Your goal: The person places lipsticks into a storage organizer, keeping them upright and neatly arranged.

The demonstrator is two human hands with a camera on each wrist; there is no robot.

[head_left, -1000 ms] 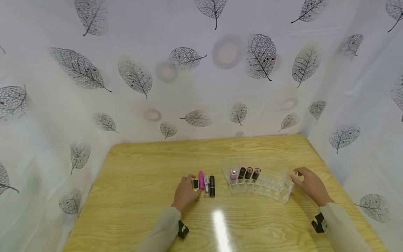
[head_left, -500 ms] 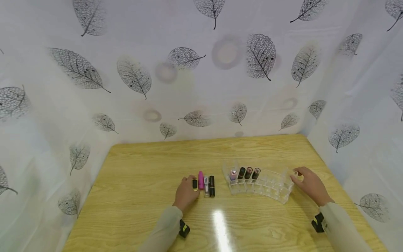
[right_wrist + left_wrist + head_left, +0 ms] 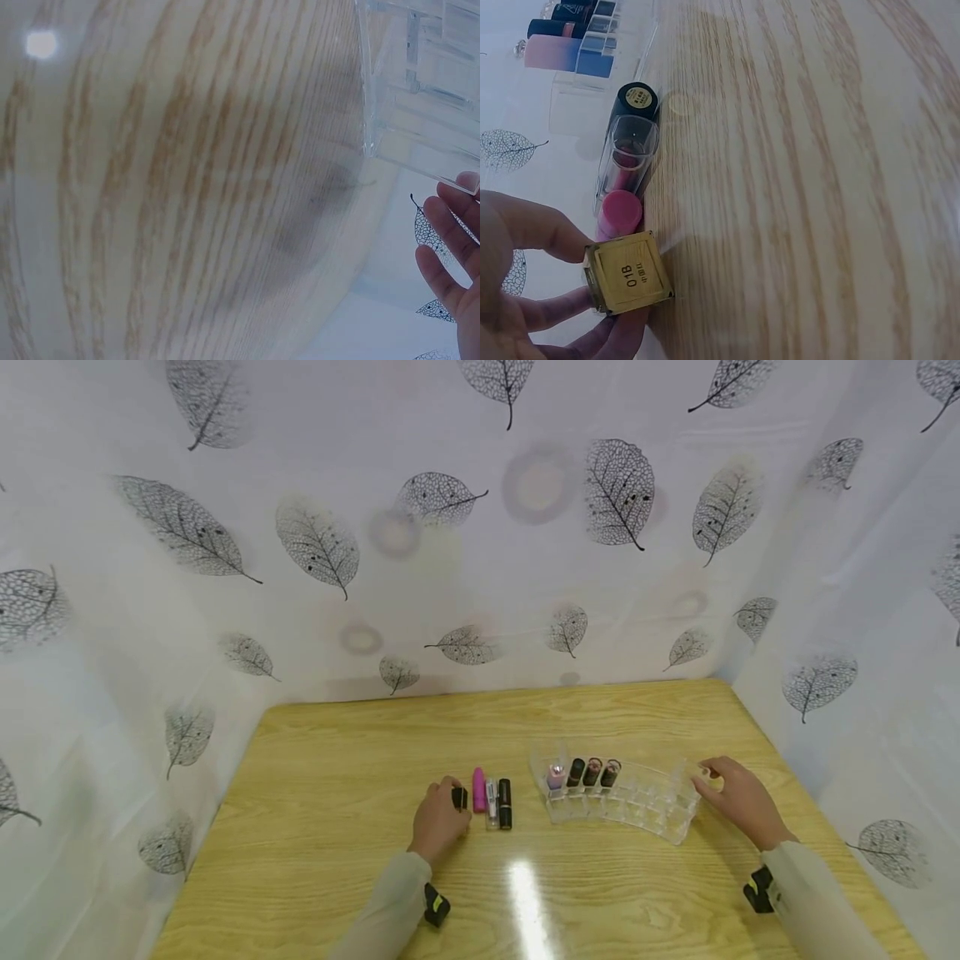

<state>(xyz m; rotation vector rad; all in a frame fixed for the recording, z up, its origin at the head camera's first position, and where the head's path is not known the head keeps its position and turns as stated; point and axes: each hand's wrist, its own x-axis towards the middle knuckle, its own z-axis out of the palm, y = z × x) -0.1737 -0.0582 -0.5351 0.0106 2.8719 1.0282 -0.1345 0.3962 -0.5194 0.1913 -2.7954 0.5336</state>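
Observation:
My left hand (image 3: 440, 817) pinches a square black-and-gold lipstick (image 3: 630, 274) between thumb and fingers; its gold end, marked 01B, faces the left wrist camera. Right beside it lie a pink tube (image 3: 479, 790), a clear-capped lipstick (image 3: 492, 803) and a black lipstick (image 3: 506, 803), side by side on the table. My right hand (image 3: 742, 802) holds the right end of a clear acrylic lipstick holder (image 3: 652, 806), thumb and fingertips at its edge. In the holder's back row, toward the left, stand a pink-and-blue lipstick (image 3: 566, 56) and several dark lipsticks (image 3: 592, 772).
The wood-grain table (image 3: 337, 760) reaches back to a pale curtain (image 3: 480, 568) with leaf prints, which also hangs on both sides. A bright light reflection lies on the table's front part. Several of the holder's slots on the right stand unfilled.
My left hand has drawn slightly left with the black-and-gold lipstick, which has turned a little and now stands apart from the pink tube. The right hand and holder have stayed put.

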